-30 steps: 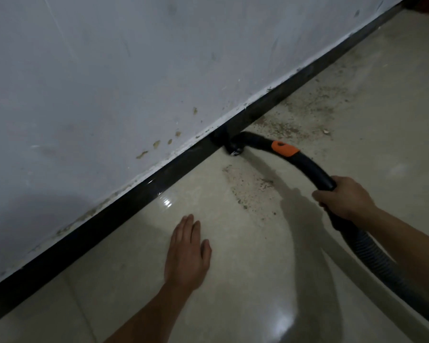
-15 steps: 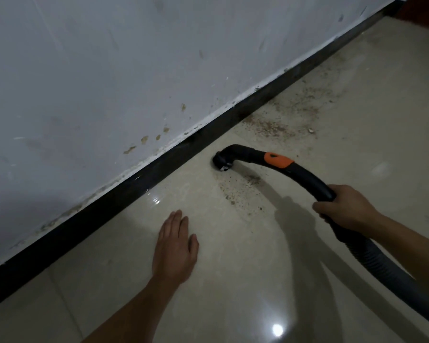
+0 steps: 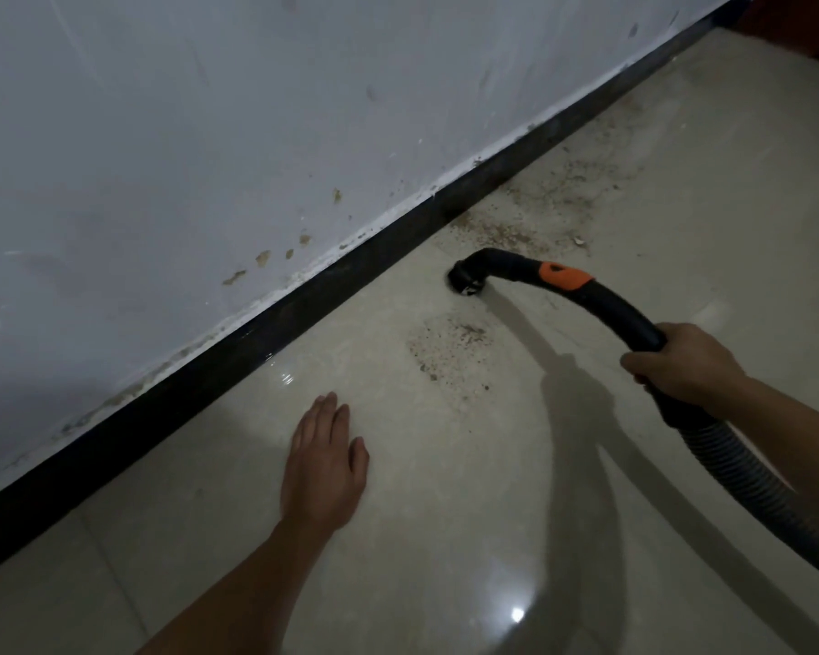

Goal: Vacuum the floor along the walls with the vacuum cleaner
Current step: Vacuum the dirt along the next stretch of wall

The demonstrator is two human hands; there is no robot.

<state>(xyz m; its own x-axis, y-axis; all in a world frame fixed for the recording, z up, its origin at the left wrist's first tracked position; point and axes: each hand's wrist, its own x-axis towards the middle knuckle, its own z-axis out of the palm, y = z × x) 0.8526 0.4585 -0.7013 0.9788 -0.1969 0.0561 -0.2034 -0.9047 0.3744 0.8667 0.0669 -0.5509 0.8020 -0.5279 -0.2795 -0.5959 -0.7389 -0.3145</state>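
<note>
A glossy beige floor (image 3: 445, 536) is running up to a white wall (image 3: 185, 134), with a black skirting (image 3: 256, 335) lining the joint between them. The wall is showing brown spots (image 3: 263, 258) just above the skirting. A patch of grit (image 3: 450, 347) is lying out on the tiles, and a second patch (image 3: 516, 229) is spreading from the skirting toward the far corner. A bright glare (image 3: 517, 614) is shining off the tiles near the bottom edge.

The vacuum's black tube (image 3: 620, 314), carrying an orange band (image 3: 566, 276), is curving down so that its nozzle (image 3: 464, 278) is sitting at the floor between the two patches, near the skirting but apart from it. The right hand (image 3: 682, 366) is gripping the tube at its rear end, fingers wrapped around it, just ahead of the ribbed hose (image 3: 738, 470) trailing off to the right. The left hand (image 3: 325, 470) is holding nothing, its fingers straight and together, palm down, low over the floor. Whether it is touching the tiles I cannot tell.
</note>
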